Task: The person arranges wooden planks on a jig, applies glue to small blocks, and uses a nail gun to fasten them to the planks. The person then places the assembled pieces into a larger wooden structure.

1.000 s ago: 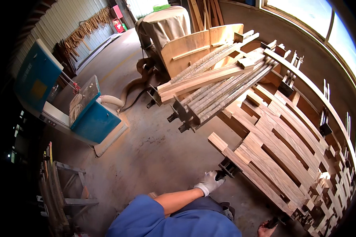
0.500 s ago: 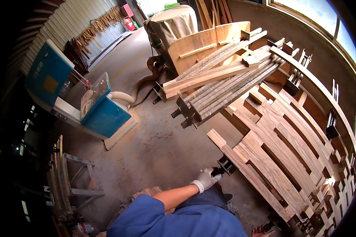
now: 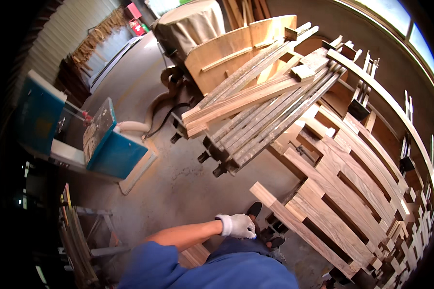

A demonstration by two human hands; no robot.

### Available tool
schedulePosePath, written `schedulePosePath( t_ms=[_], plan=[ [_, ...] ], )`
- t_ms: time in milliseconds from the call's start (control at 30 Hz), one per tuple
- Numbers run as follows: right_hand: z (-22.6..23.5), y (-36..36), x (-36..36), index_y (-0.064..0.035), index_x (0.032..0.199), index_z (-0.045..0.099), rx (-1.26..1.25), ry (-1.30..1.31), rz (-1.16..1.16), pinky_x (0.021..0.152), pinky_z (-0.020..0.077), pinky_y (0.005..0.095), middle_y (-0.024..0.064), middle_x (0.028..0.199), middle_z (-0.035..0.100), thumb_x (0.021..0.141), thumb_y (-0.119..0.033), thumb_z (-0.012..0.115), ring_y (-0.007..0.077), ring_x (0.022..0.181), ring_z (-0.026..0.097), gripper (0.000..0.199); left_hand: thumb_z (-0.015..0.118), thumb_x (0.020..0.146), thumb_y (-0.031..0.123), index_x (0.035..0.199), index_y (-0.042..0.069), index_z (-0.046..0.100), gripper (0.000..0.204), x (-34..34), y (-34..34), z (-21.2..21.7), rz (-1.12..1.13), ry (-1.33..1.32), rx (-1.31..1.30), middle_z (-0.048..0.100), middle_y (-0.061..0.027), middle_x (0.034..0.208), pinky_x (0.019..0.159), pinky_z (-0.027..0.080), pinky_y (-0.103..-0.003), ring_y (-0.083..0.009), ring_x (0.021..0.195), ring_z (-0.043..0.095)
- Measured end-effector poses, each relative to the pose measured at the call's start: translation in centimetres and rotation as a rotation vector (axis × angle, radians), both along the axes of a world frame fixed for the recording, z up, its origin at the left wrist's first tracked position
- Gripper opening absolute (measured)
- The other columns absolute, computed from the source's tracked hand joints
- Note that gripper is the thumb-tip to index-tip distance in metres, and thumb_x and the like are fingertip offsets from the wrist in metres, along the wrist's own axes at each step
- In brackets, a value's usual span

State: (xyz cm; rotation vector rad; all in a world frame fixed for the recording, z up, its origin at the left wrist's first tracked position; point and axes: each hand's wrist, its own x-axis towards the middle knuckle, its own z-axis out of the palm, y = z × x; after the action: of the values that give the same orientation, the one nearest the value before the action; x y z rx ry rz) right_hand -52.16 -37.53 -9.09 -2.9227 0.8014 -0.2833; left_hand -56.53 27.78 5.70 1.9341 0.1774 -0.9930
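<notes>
One gloved left hand (image 3: 238, 226) farther from one clamp (image 3: 277, 224), one right hand (image 3: 326, 283) barely visible, both grips unclear

From head height, one fisheye looks down over wooden slats (image 3: 349, 207) and floor (image 3: 178, 183).

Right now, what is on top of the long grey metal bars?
Long brown wooden strips and a small pale wooden block. Parts of the bars underneath are covered from view.

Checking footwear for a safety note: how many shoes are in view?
2. One dark shoe shows just beyond the gloved left hand; the other shoe is to that hand's right, nearer the body. Others could be hidden in dark areas.
</notes>
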Motion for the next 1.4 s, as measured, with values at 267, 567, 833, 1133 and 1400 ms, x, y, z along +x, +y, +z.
schedulePosePath(
  t_ms=[267, 567, 833, 1133, 1400],
  plan=[
    [1.1, 5.5, -6.6, 0.006, 0.114, 0.073, -0.011, 0.292, -0.166, 0.095, 0.0563, 0.0521, 0.0283, 0.112, 0.075, 0.078, -0.053, 0.092, 0.0444, 0.107, 0.072, 0.071, 0.07, 0.097, 0.033, 0.16, 0.009, 0.044, 0.072, 18.6, 25.9, 4.0, 0.181, -0.561, 1.102, 0.047, -0.0201, 0.162, 0.122, 0.037, -0.049, -0.0392, 0.15, 0.044],
    [6.5, 18.0, -10.9, 0.0029, 0.122, 0.073, 0.569, 0.906, -0.064, 0.094, 0.0556, 0.0457, 0.0225, 0.117, 0.076, 0.088, -0.046, 0.085, 0.038, 0.106, 0.071, 0.061, 0.048, 0.105, 0.021, 0.172, 0.007, 0.013, 0.078, 24.7, 33.5, -4.5, -0.001, -0.351, 1.383, 0.015, -0.0235, 0.178, 0.129, 0.02, -0.06, -0.0434, 0.163, 0.02],
    [6.5, 22.9, -9.5, 0.0023, 0.123, 0.073, 0.726, 0.965, -0.1, 0.093, 0.0554, 0.0445, 0.0214, 0.117, 0.076, 0.09, -0.045, 0.084, 0.0364, 0.104, 0.07, 0.059, 0.065, 0.099, 0.035, 0.172, 0.007, 0.011, 0.095, 23.1, 35.7, -7.1, -0.201, -0.403, 1.487, 0.019, -0.0201, 0.177, 0.128, 0.023, -0.061, -0.0417, 0.162, 0.024],
    [7.3, 22.9, -8.3, 0.0016, 0.123, 0.073, 0.914, 1.153, -0.034, 0.093, 0.0553, 0.0432, 0.0203, 0.116, 0.076, 0.091, -0.044, 0.083, 0.0347, 0.102, 0.07, 0.056, 0.072, 0.088, 0.017, 0.17, 0.009, 0.022, 0.096, 20.3, 34.4, 2.0, 0.137, -0.299, 1.067, 0.037, -0.0239, 0.167, 0.121, 0.042, -0.047, -0.044, 0.147, 0.047],
    [17.1, 28.2, 6.0, 0.0042, 0.109, 0.071, 1.482, 0.83, 0.229, 0.074, 0.0591, 0.03, 0.0101, 0.099, 0.077, 0.102, -0.025, 0.075, 0.0193, 0.08, 0.074, 0.03, 0.085, 0.072, 0.025, 0.159, 0.006, 0.044, 0.099, 12.5, 28.1, 9.8, 0.154, -0.531, 0.604, 0.064, -0.0276, 0.141, 0.114, 0.05, -0.043, -0.0399, 0.131, 0.063]
  ],
)
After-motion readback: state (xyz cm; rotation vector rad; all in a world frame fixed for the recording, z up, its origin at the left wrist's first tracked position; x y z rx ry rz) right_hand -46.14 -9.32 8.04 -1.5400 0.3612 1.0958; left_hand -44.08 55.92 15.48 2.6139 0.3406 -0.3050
